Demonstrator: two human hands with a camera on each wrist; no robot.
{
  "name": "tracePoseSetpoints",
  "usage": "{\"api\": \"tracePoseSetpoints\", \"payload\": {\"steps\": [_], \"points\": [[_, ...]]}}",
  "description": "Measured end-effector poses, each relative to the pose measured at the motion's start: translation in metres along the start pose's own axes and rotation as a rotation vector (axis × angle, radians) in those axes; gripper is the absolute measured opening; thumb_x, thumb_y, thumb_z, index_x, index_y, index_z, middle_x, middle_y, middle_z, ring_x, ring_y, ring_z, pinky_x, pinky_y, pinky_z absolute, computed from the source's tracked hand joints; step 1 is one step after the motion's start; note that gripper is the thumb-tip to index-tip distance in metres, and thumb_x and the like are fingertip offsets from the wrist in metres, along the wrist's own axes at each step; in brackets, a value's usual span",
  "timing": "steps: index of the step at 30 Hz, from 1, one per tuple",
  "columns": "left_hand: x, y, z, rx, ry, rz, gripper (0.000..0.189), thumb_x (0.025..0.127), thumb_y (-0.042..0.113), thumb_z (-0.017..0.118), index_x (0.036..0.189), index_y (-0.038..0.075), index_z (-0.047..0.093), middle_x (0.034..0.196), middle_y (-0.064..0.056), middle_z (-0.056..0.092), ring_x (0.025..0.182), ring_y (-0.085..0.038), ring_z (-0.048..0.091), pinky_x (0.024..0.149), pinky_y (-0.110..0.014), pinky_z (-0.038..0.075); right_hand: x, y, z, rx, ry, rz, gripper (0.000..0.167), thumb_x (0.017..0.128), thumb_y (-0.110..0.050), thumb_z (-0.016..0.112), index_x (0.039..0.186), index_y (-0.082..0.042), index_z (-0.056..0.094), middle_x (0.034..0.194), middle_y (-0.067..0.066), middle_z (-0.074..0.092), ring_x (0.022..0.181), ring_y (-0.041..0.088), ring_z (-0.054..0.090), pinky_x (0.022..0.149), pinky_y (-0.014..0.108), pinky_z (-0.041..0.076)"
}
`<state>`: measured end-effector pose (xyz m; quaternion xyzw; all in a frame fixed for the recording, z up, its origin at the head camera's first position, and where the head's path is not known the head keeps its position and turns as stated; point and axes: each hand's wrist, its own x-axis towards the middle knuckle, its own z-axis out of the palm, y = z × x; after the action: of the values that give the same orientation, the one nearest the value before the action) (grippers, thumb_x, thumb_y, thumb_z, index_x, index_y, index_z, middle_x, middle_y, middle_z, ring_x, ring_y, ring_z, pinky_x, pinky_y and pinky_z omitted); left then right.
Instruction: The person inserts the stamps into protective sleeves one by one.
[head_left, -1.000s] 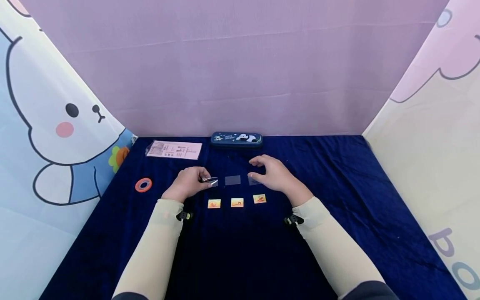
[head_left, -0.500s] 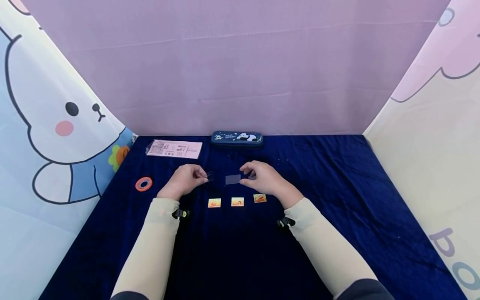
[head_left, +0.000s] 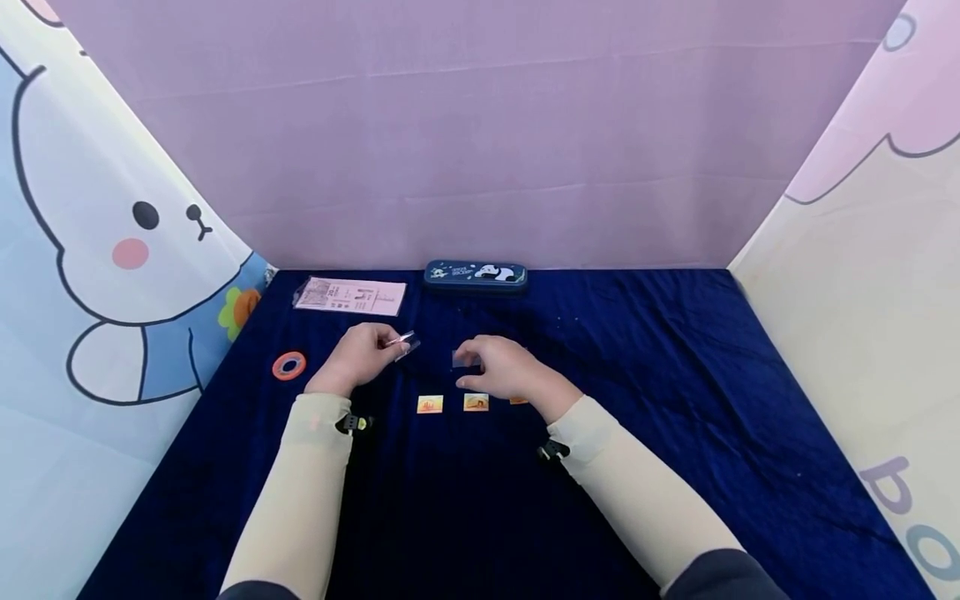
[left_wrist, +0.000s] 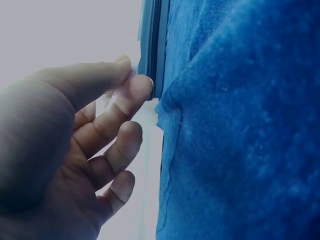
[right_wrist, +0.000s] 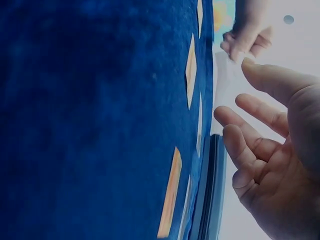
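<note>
In the head view my left hand (head_left: 362, 354) pinches a small clear plastic piece (head_left: 408, 343) between thumb and index finger, raised over the blue cloth. Light glints along its folded-looking edge. To its right my right hand (head_left: 501, 368) reaches leftward, thumb and fingers apart and nothing between them. Its fingertips overlap a second clear rectangle (head_left: 458, 358) lying on the cloth. Nearer the body lie small yellow-orange picture cards, a left card (head_left: 431, 404), a middle card (head_left: 476, 402) and a right card (head_left: 518, 401), the last mostly hidden by the right wrist.
A dark blue panda pencil case (head_left: 475, 277) stands at the back. Left of it lies a pink printed packet (head_left: 351, 297), and an orange ring (head_left: 288, 365) sits at the left. Purple fabric (head_left: 480, 142) closes off the back, with cartoon-printed panels on both sides.
My left hand has drawn slightly left and back, lifting the clear piece off the cloth. My right hand has moved left from the right clear rectangle to the middle one.
</note>
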<state>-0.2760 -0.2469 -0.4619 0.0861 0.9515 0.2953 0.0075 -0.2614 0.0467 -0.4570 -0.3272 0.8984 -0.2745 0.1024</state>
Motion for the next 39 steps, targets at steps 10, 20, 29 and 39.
{"api": "tracePoseSetpoints", "payload": {"steps": [10, 20, 29, 39], "points": [[0.000, -0.006, -0.006, -0.022, 0.009, -0.021, 0.020, 0.102, 0.032, 0.073, 0.088, 0.017, 0.077, 0.085, 0.002, 0.072, 0.078, -0.021, 0.061, 0.074, -0.040, 0.047, 0.011, -0.014, 0.013, -0.090, -0.063, -0.002, 0.036, 0.095, -0.039, 0.080, 0.126, -0.021, 0.073, 0.109, -0.005, 0.066, 0.092, 0.009, 0.061, 0.087, 0.034, 0.052], [-0.001, -0.011, -0.013, -0.046, -0.003, -0.059, 0.020, 0.104, 0.030, 0.069, 0.097, 0.013, 0.077, 0.091, -0.001, 0.074, 0.082, -0.022, 0.062, 0.078, -0.041, 0.048, 0.019, -0.028, 0.021, -0.126, -0.131, 0.028, 0.033, 0.094, -0.041, 0.080, 0.123, -0.026, 0.076, 0.104, -0.011, 0.062, 0.088, 0.006, 0.060, 0.085, 0.032, 0.053], [0.000, -0.012, -0.012, -0.041, 0.007, -0.041, 0.016, 0.103, 0.027, 0.071, 0.094, 0.014, 0.077, 0.089, -0.001, 0.072, 0.082, -0.023, 0.062, 0.078, -0.041, 0.048, 0.025, -0.037, 0.029, -0.265, -0.119, -0.013, 0.032, 0.088, -0.046, 0.086, 0.114, -0.029, 0.078, 0.100, -0.012, 0.061, 0.087, 0.005, 0.058, 0.080, 0.030, 0.052], [-0.001, -0.012, -0.012, -0.054, 0.026, -0.024, 0.014, 0.100, 0.026, 0.075, 0.095, 0.014, 0.078, 0.087, -0.001, 0.073, 0.080, -0.021, 0.063, 0.076, -0.040, 0.049, 0.028, -0.040, 0.029, -0.237, -0.113, -0.032, 0.020, 0.083, -0.036, 0.091, 0.085, -0.031, 0.072, 0.089, -0.013, 0.062, 0.082, 0.007, 0.057, 0.074, 0.028, 0.049]]}}
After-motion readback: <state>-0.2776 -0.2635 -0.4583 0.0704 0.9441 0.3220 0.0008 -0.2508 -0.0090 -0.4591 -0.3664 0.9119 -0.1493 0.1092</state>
